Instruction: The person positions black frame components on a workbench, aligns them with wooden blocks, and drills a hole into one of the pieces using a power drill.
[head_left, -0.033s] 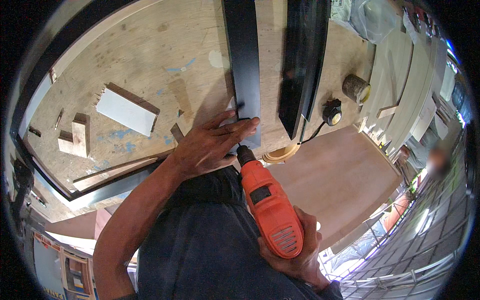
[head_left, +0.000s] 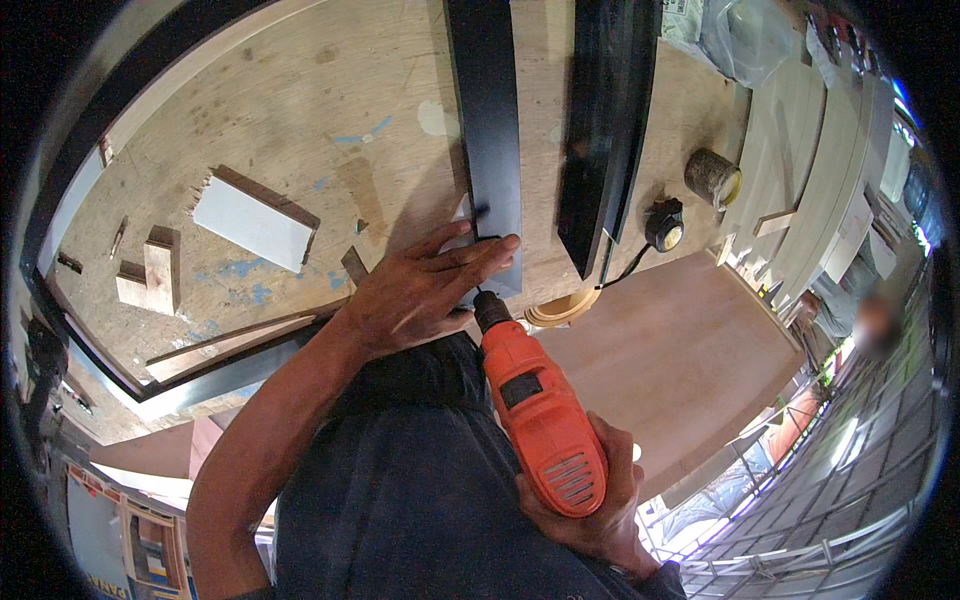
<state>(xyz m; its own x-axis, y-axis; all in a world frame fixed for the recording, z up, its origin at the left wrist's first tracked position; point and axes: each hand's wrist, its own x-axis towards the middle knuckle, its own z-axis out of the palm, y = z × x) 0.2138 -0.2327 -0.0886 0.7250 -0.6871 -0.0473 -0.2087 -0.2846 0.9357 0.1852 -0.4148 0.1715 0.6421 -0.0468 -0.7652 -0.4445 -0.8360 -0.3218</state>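
Observation:
An orange power drill (head_left: pixel 545 420) is gripped by my right hand (head_left: pixel 600 505), which wraps round its rear end. The drill's dark chuck points up and away, toward the near end of a long black board (head_left: pixel 488 120). Across that end lies my left hand (head_left: pixel 415 295), fingers stretched over the board and thumb close to the chuck. The bit's tip is hard to make out beside my fingers. A small dark mark or hole shows on the board just beyond the fingertips.
Another pair of black strips (head_left: pixel 605 130) lies to the right. Beyond are a tape measure (head_left: pixel 664 225) and a round can (head_left: pixel 713 178). At the left, a black-edged frame (head_left: pixel 60 180) curves round a white offcut (head_left: pixel 253 222) and an L-shaped wood block (head_left: pixel 155 280). A brown panel (head_left: pixel 660 370) sits right of the drill.

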